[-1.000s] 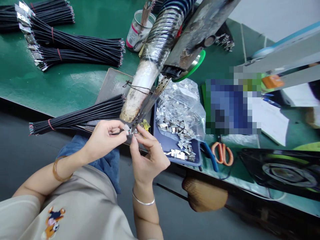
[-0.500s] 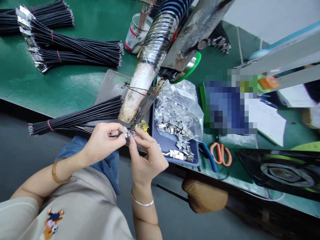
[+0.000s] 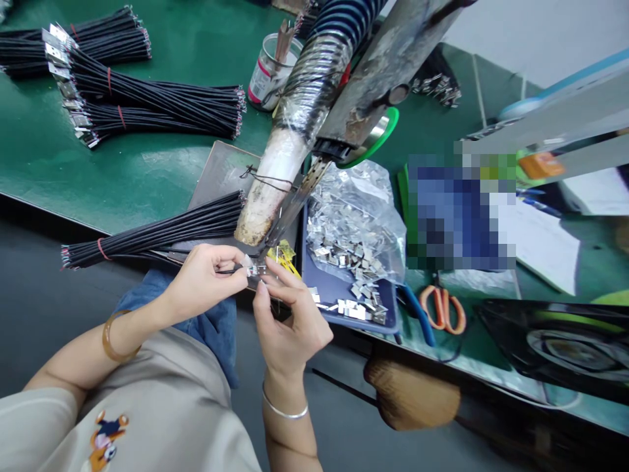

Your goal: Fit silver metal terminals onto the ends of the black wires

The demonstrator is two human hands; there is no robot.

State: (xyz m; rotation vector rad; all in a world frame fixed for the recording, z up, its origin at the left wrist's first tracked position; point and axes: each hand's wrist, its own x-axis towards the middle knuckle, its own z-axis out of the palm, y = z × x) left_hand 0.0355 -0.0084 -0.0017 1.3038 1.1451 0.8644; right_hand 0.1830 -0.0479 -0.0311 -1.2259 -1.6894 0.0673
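Workshop: cable bundles (image 3: 171, 224), ribbed hose (image 3: 312, 85)

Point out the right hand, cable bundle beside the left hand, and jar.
Right hand (image 3: 295, 324), head view: middle of the hand.
Cable bundle (image 3: 170, 225), head view: black cables, midway along.
Jar (image 3: 261, 81), head view: its label.

Materials at my bench: smooth, glossy green top (image 3: 157, 164); black cables (image 3: 167, 226) in smooth, plastic-like sheathing; the connector (image 3: 254, 269) I hold, bright metal; shiny metal pieces (image 3: 354, 309); crinkled clear-plastic bag (image 3: 366, 190); smooth blue plastic tray (image 3: 327, 283); duct (image 3: 304, 108) in glossy film, its nozzle (image 3: 268, 190) rough and stained. I wear a matt cloth shirt (image 3: 181, 393) and a polished metal bangle (image 3: 289, 415).
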